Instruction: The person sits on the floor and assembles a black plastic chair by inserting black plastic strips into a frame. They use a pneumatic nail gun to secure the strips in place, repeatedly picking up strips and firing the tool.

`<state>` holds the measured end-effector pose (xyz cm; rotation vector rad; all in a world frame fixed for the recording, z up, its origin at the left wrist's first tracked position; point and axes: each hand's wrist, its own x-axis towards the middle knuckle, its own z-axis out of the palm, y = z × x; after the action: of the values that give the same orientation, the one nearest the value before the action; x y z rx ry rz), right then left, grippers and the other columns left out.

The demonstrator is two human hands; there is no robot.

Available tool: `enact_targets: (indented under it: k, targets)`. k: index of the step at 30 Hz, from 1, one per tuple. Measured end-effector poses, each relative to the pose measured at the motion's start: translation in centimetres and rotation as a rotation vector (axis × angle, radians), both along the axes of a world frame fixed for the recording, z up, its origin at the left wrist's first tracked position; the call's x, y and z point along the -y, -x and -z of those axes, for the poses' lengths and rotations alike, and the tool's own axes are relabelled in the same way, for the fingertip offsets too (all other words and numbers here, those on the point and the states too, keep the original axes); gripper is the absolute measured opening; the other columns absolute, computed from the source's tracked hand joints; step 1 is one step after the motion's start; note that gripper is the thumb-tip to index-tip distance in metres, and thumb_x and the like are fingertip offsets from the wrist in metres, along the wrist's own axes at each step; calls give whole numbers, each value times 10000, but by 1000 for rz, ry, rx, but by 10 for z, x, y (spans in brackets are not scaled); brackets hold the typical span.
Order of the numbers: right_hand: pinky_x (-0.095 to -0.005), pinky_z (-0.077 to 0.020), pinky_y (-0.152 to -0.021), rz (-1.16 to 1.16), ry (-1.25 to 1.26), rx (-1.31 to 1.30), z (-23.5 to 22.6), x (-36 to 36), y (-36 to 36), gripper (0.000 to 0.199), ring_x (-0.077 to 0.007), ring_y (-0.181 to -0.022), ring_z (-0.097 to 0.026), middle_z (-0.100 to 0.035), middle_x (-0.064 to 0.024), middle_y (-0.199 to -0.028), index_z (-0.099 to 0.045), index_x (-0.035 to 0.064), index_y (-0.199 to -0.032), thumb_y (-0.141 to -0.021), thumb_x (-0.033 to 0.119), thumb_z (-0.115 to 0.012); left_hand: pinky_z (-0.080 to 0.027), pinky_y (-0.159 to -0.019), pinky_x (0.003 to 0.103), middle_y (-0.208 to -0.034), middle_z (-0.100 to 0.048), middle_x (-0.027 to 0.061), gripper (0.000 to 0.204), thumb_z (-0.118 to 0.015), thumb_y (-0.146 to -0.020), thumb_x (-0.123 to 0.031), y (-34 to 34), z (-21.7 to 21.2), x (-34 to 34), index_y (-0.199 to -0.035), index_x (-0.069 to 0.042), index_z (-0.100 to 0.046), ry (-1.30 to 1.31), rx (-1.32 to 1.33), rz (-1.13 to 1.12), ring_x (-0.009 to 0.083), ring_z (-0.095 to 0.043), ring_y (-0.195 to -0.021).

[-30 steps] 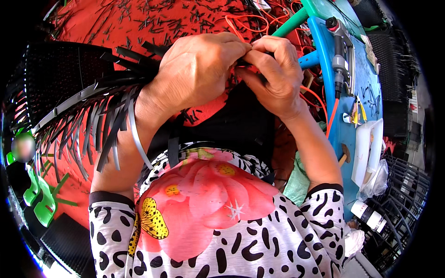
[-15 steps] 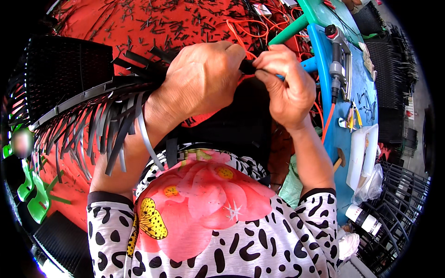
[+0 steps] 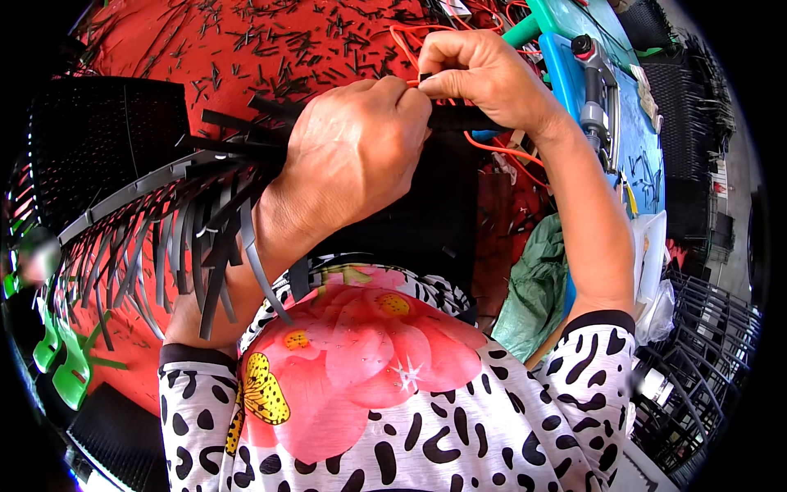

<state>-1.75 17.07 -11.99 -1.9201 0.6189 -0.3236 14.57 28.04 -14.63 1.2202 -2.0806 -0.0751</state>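
Observation:
My left hand (image 3: 352, 139) is closed around a black bar (image 3: 466, 119), whose far part sticks out to the right of my knuckles. Just above that bar, my right hand (image 3: 484, 78) pinches the short end of a black strip (image 3: 424, 79) between thumb and forefinger. The rest of the strip is hidden by my left fist. Loose black and grey strips (image 3: 205, 246) hang in a fringe from a curved rail (image 3: 131, 193) left of my left forearm. Beyond the rail stands a black woven panel (image 3: 115, 148).
Black scraps litter the red floor (image 3: 229, 66). On the right, a blue table (image 3: 635, 152) bears a power tool (image 3: 594, 107) and yellow-handled pliers (image 3: 630, 195). An orange hose (image 3: 512, 150) loops beside the bar. A green sack (image 3: 533, 283) lies by my right forearm.
My right hand has left the bar and moved up and slightly left, with its forearm swung outward. It now pinches the strip's end. My left hand has stayed nearly in place.

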Motion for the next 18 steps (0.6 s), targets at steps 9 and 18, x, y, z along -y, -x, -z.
enact_targets:
  k: [9,18]
  targets:
    - [-222,-414,-573,-47,-215,-29,18,17,4,96,-38,-620,-494,-563,24,-666,-609,22,-780,-831,92,-650,-510,-576,362,-875,-566,103,282,-711,-680,-22,4,-1,3,-942,-8,-609,-5,22,12,283,-614,-689]
    - [-262,-477,-719,390,184,294,27,-27,38,314,-104,-825,-597,-636,-31,-861,-607,21,-998,-798,229,-730,-525,-653,369,-939,-610,104,248,-688,-703,-17,5,-4,-3,-938,-11,-609,-101,-6,54,316,-629,-779]
